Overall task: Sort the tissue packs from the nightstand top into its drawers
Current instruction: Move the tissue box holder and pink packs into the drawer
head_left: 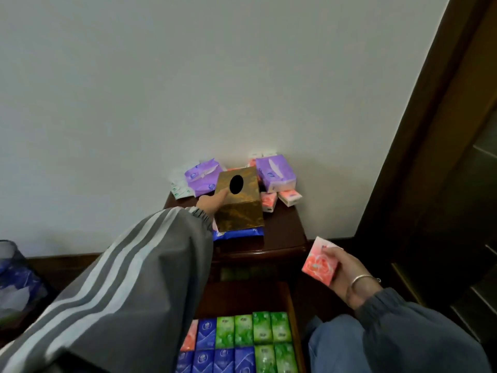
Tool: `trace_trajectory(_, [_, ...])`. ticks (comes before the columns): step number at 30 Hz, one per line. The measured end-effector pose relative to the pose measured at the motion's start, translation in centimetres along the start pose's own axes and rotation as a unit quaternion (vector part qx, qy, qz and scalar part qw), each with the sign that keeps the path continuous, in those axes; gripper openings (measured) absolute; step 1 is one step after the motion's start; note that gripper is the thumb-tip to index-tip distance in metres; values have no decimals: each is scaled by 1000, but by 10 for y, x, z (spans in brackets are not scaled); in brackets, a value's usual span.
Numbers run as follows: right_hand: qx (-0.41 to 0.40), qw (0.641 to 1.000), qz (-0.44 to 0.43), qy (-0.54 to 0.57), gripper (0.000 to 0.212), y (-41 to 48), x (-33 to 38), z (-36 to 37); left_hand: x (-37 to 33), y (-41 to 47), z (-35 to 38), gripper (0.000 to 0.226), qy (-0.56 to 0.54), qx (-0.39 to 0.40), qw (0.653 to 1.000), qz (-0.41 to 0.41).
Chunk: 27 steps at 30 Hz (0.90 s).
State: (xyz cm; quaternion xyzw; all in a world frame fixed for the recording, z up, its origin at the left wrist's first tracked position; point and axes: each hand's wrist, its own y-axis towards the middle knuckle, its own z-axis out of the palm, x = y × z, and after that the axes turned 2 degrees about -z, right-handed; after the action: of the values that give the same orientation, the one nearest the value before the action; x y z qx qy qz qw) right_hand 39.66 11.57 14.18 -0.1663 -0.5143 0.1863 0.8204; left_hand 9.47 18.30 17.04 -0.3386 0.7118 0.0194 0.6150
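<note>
Tissue packs (275,173), purple, pink and white, lie heaped on the nightstand (285,232) top, just beyond our left fingers. Our left hand (209,203) reaches to a gold tissue box (239,208). One fingertip lies on its lid beside the oval opening. The other fingers are hidden behind the box, so we cannot tell whether they grip it. A blue pack (236,234) lies under the box, below those fingers. Our right hand (347,275), wearing a bracelet (361,279), holds a pink pack (320,262), fingers curled round it. Below both hands, the open drawer (293,305) holds stored packs (242,337) in upright rows of blue, green and pink.
</note>
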Motion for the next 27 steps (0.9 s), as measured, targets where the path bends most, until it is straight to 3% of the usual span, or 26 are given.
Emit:
trace_trajectory(3, [-13,1000,8,7,16,4,2,-12,-14,30,18,75,76,31,995,-53])
trace_trajectory(7, [-31,999,24,-8,15,11,4,-18,-22,52,32,69,204,-63,977,11])
trace_trajectory(11, [-19,999,35,-35,53,21,7,-10,-24,36,16,76,263,-65,958,88])
trace_trajectory(16, [-93,982,-65,-151,54,41,21,16,-37,-14,-59,27,318,-11,910,267])
trace_trajectory(18, [-48,966,-110,-229,49,43,25,33,-43,-50,-93,28,336,65,893,291])
trace_trajectory(20, [47,936,-122,-327,52,36,20,51,-43,-85,-120,42,402,114,854,310])
trace_trajectory(24, [235,886,-29,-398,63,9,-21,70,-12,-119,-145,50,512,152,784,316])
trace_trajectory(27, [277,886,44,-369,50,-5,-58,63,27,-123,-152,50,510,168,788,302])
